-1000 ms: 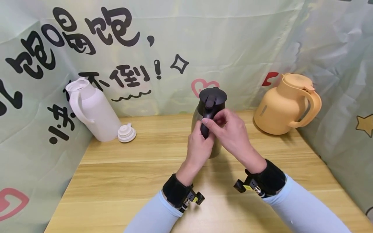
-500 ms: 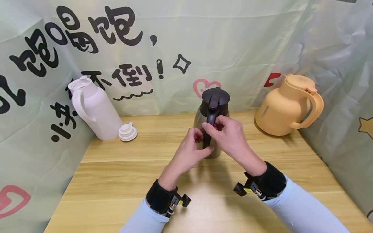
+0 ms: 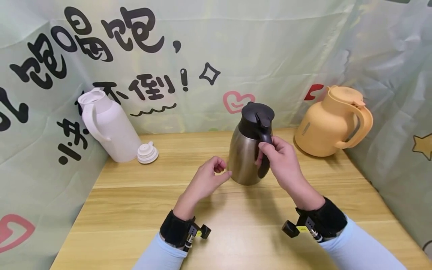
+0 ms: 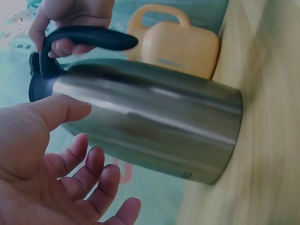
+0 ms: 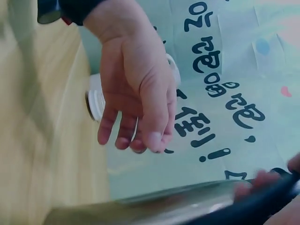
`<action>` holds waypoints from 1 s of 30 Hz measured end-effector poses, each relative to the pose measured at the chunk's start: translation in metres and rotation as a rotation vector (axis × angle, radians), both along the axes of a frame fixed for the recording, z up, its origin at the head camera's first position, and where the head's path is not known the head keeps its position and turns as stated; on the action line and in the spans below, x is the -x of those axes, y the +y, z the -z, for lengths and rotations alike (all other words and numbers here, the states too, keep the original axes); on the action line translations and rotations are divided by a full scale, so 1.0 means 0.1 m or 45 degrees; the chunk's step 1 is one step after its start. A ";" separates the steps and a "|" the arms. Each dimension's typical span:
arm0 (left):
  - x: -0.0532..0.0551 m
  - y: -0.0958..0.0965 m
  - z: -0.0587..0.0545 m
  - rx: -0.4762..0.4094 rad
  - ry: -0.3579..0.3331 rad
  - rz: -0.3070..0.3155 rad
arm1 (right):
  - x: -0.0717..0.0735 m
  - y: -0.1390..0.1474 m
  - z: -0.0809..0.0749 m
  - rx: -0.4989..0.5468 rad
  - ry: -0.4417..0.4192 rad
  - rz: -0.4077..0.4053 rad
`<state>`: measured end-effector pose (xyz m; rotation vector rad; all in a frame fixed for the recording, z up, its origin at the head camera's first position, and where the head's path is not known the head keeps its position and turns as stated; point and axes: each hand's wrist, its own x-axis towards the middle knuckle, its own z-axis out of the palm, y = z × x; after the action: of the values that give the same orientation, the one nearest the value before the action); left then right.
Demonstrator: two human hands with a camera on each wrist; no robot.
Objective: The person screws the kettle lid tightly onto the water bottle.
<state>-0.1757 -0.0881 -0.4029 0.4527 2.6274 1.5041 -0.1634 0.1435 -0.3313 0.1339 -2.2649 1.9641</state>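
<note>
A stainless steel thermos jug (image 3: pixel 243 157) with a black lid (image 3: pixel 257 112) stands upright on the table, its black handle (image 3: pixel 264 165) facing right and toward me. My right hand (image 3: pixel 287 163) grips the upper part of that handle, the thumb on the near side and fingers curled through behind it. Just left of the jug is my left hand (image 3: pixel 206 178), fingers loosely bent with nothing in them. In the left wrist view, the left hand (image 4: pixel 56 154) lies beside the steel body; whether the thumb touches it I cannot tell.
At the back left stands a white thermos jug (image 3: pixel 111 129) with its top uncovered. A white stopper (image 3: pixel 147 153) lies beside it on the wooden table (image 3: pixel 135 217). An orange jug (image 3: pixel 322 129) is at the back right. Printed fabric (image 3: pixel 283 48) walls the table's back and sides.
My left hand has let go of the handle and moved left and down. The jug has turned, its handle swinging right with my right hand still on it.
</note>
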 end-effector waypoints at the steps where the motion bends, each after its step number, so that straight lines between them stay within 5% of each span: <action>1: 0.00 0.00 0.01 0.017 0.001 0.007 | 0.00 0.00 0.02 0.039 0.003 0.016; 8: 0.00 -0.01 0.07 0.081 -0.030 0.046 | 0.00 -0.01 0.13 0.155 0.096 0.200; 16: -0.01 0.00 0.04 0.130 -0.061 0.092 | 0.06 0.12 0.18 -0.088 0.239 0.499; 30: -0.03 -0.02 0.04 0.129 -0.071 0.110 | 0.58 0.63 0.17 -0.137 0.154 0.680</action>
<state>-0.1730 -0.0902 -0.4068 0.5001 2.5908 1.3321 -0.2212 0.2061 -0.3479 -0.3024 -2.0515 1.5167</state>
